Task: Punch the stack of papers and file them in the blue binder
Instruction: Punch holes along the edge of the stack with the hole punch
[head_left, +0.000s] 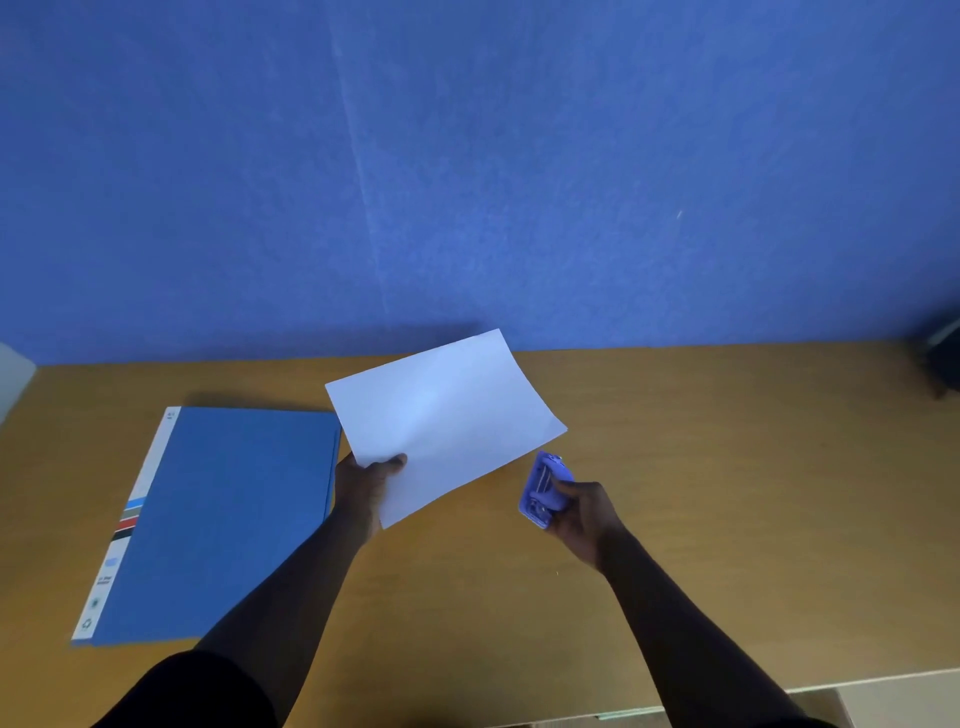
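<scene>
Punching is the step in hand, judging by what each of the hands carries. The left hand (366, 480) pinches the stack of papers (444, 421) at its near left corner, thumb on top and fingers beneath, and holds it lifted off the worktop (701, 467), tilted and turned at an angle. The right hand (584, 512) is wrapped around a small purple hole punch (545, 488), raised just beside the lower right edge of the papers but not touching them.

The next move probably calls for squaring one edge of the stack, sliding it fully into the slot of the punch, and pressing down; setting the punch flat on the worktop first would likely give a cleaner press.

The papers are plain white, blank on the visible face, thin as a stack, and gently bowed where they hang unsupported. No holes show along any edge. The blue binder (223, 519) lies closed and flat on the worktop to the left, just beside the left hand, its white labelled spine towards the far left.
</scene>
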